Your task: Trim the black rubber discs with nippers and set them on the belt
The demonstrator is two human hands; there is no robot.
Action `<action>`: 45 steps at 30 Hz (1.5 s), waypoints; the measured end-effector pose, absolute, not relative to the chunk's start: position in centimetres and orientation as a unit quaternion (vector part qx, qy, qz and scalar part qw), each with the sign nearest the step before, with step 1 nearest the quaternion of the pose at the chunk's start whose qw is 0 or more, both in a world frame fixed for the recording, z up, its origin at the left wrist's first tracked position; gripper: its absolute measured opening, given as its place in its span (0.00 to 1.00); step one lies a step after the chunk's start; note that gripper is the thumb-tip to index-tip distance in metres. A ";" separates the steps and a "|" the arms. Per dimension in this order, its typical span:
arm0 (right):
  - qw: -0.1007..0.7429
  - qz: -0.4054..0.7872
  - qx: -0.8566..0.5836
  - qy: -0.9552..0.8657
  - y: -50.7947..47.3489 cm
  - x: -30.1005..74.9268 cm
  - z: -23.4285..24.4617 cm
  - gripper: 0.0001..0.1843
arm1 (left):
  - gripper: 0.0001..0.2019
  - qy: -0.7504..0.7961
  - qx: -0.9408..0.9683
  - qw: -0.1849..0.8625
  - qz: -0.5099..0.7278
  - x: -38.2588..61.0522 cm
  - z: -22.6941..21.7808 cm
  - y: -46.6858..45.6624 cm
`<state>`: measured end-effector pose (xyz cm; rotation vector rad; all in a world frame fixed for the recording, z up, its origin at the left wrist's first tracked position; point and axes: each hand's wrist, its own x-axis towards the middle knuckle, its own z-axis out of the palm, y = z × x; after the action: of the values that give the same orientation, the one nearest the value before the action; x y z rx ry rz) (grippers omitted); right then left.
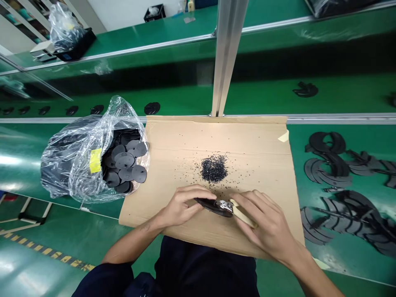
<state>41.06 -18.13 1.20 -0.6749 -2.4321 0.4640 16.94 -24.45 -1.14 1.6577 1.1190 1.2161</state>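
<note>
Between finger and thumb, my left hand (pixel 185 205) grips a black disc-shaped plastic part (pixel 213 207) by its left side. My right hand (pixel 262 218) is closed round the cream handles of a pair of nippers (pixel 243 213). The metal jaws of the nippers meet the right end of the black part; whether they bite on it I cannot tell. Both hands are over a brown cardboard sheet (pixel 173 144). Just beyond them lies a pile of small black plastic bits (pixel 214 168), with loose crumbs scattered around it.
A clear plastic bag (pixel 80 161) spills black discs (pixel 125 160) at the left. Stacked black curved parts (pixel 328 165) lie on the green bench to the right. Behind the cardboard stands a metal post (pixel 227 57). Several black parts (pixel 152 108) rest along the green strip behind.
</note>
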 end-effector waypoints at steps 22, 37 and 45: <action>0.239 0.015 -0.235 -0.942 -18.6 40.7 2.8 0.13 | 0.13 0.425 0.651 0.383 0.498 16.8 -1.6 -25.2; 0.234 0.086 -0.314 -0.916 -17.4 42.7 -3.2 0.18 | 0.26 0.605 0.638 0.274 0.389 10.6 -0.6 -20.3; 0.188 -0.005 -0.363 -0.913 -20.3 43.1 -4.7 0.22 | 0.17 0.663 0.633 0.121 0.381 3.0 0.1 -5.8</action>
<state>43.13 -20.33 -4.74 -1.0210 -2.5685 -0.0155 3.02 -5.81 0.12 1.8486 1.9381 1.1119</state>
